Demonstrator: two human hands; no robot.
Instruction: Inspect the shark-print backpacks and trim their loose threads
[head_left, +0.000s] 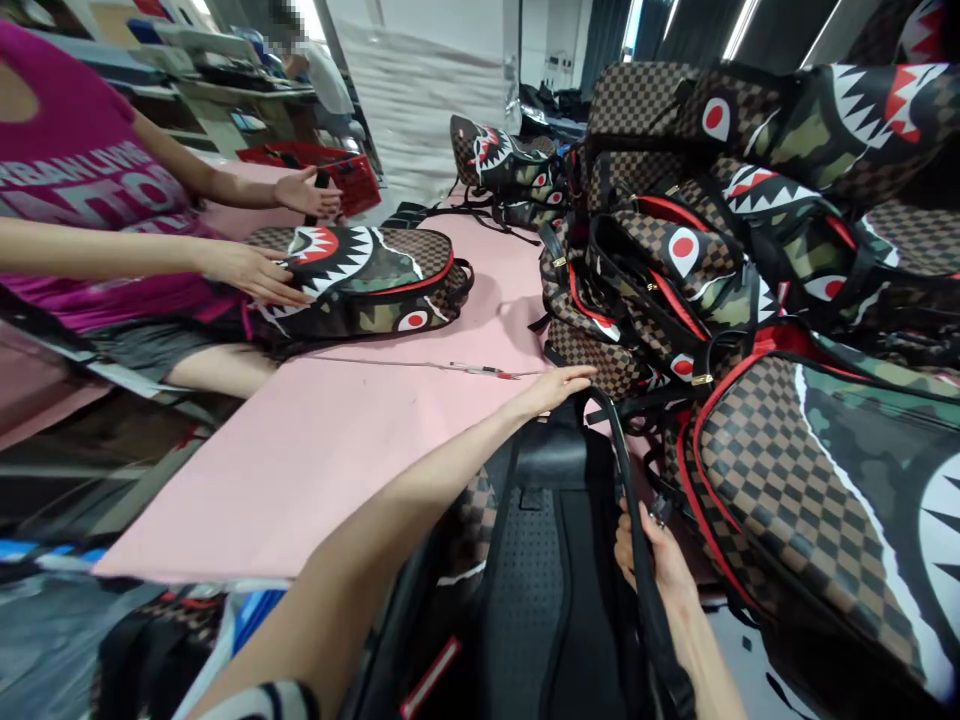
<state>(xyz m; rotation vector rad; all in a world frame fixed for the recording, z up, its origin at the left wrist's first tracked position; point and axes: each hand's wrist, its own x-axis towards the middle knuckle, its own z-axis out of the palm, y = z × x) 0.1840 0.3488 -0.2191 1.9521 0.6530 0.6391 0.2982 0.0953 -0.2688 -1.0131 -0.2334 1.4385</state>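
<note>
A backpack (540, 560) lies back side up in front of me, showing black mesh padding and checkered brown sides. My left hand (555, 388) reaches over its top edge, fingers stretched flat and touching the top near the handle. My right hand (651, 556) is closed around its black shoulder strap (630, 470), which arcs up toward the top of the bag. A thin red-tipped tool (487, 371) lies on the pink table (315, 460) just beyond my left hand.
A tall pile of shark-mouth backpacks (750, 250) fills the right side. Across the table a person in a magenta shirt (82, 190) rests a hand on another shark backpack (360, 280). A red basket (330, 170) stands behind.
</note>
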